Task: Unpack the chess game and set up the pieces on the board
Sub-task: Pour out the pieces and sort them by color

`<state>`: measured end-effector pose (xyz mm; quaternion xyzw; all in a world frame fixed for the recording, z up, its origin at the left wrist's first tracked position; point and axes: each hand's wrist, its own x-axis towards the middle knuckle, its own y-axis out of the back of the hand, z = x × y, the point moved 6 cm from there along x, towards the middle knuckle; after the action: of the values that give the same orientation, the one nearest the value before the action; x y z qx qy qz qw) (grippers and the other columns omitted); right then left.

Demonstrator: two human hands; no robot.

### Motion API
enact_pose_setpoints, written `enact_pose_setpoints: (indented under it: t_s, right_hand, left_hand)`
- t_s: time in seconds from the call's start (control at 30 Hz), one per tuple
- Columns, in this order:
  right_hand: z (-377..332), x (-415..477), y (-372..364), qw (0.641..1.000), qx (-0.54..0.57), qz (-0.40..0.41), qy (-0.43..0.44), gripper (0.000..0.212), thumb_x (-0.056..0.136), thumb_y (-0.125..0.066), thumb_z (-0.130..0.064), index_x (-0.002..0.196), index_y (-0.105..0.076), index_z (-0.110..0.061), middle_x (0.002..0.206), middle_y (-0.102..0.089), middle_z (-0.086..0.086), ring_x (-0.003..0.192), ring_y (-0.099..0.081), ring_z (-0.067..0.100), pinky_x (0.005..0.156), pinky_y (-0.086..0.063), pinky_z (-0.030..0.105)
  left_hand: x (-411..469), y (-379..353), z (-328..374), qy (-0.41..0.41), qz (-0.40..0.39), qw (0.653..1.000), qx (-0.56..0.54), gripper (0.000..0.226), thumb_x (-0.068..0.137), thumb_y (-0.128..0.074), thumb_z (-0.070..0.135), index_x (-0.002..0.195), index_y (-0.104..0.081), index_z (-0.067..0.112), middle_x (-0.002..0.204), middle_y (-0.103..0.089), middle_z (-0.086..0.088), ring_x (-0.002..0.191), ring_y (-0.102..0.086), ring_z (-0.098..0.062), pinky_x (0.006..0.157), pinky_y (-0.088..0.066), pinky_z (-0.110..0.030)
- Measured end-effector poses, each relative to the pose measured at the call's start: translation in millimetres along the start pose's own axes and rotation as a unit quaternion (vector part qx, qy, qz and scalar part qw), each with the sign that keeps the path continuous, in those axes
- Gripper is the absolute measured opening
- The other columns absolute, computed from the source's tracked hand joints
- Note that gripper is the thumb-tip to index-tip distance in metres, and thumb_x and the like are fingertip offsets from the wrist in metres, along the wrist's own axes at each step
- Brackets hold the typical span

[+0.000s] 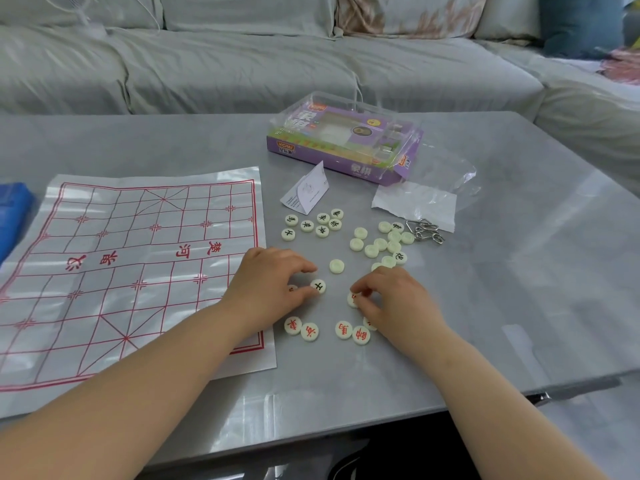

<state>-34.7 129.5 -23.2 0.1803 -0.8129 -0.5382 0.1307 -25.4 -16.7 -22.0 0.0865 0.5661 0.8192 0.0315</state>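
Head view: fingers of the left hand (273,278) are curled and pinch a black-marked xiangqi piece (318,286) that lies on the grey table (502,306). Just to their right, the right hand (398,299) has its fingers bent down onto a red-marked xiangqi piece (353,299), gripping it at its edge. Between the two sets of fingertips and a little beyond them lies a single blank-side piece (336,266). Nearer the person than the fingers lie four red-marked pieces (310,331), face up. Beyond the left fingers sits a cluster of black-marked pieces (322,224); beyond the right fingers is a heap of mostly face-down pieces (381,243). Left of the left hand lies the red-lined board sheet (104,244), with no pieces on it. Farther off stands the purple game box (343,143).
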Motion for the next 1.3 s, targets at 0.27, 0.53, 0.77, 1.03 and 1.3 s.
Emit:
enact_pose_setpoints:
  t_s: [0.27,0.53,0.77,1.03,1.3]
  right_hand:
    - [-3,2,-2,1.000,0.005,-0.015,0.003,0.023,0.090,-0.049,-0.027,0.110,-0.061,-0.022,0.109,-0.058,-0.004,0.108,-0.045,0.014,0.088,-0.035,0.023]
    - [-3,26,5,0.999,0.039,0.022,-0.018,0.027,0.090,-0.051,-0.024,0.116,-0.056,-0.023,0.110,-0.055,-0.005,0.109,-0.045,0.013,0.083,-0.032,0.020]
    - [-11,48,-11,0.999,-0.030,-0.017,-0.006,0.033,0.089,-0.050,-0.030,0.120,-0.052,-0.019,0.120,-0.050,0.000,0.115,-0.043,0.017,0.090,-0.032,0.025]
    - [-16,55,-4,0.998,-0.063,-0.018,0.023,0.029,0.092,-0.042,-0.027,0.115,-0.058,-0.016,0.116,-0.056,0.000,0.110,-0.049,0.019,0.085,-0.038,0.027]
    - [-9,54,-5,0.995,0.091,-0.046,-0.013,0.019,0.089,-0.051,-0.021,0.103,-0.065,-0.020,0.073,-0.052,-0.018,0.062,-0.044,-0.002,0.059,-0.032,0.011]
  left_hand:
    - [8,-12,6,-0.014,-0.010,1.000,0.013,0.027,0.086,-0.054,0.038,0.111,-0.059,0.029,0.114,-0.057,0.012,0.109,-0.044,-0.009,0.086,-0.020,-0.020]
    - [34,12,-24,0.072,0.064,0.995,0.021,0.027,0.088,-0.054,0.030,0.113,-0.060,0.024,0.115,-0.059,0.005,0.110,-0.046,-0.015,0.090,-0.023,-0.027]
    - [55,4,-28,0.077,0.054,0.995,0.021,0.022,0.087,-0.055,0.030,0.106,-0.064,0.023,0.107,-0.062,0.004,0.108,-0.044,-0.017,0.085,-0.024,-0.027]
    - [49,10,-35,0.070,0.071,0.995,-0.003,0.026,0.088,-0.054,0.031,0.111,-0.062,0.023,0.116,-0.060,0.006,0.112,-0.047,-0.016,0.087,-0.022,-0.026]
    - [4,20,-49,0.093,0.125,0.987,-0.037,0.023,0.086,-0.057,0.021,0.103,-0.068,0.010,0.112,-0.064,-0.007,0.109,-0.054,-0.028,0.095,-0.034,-0.038]
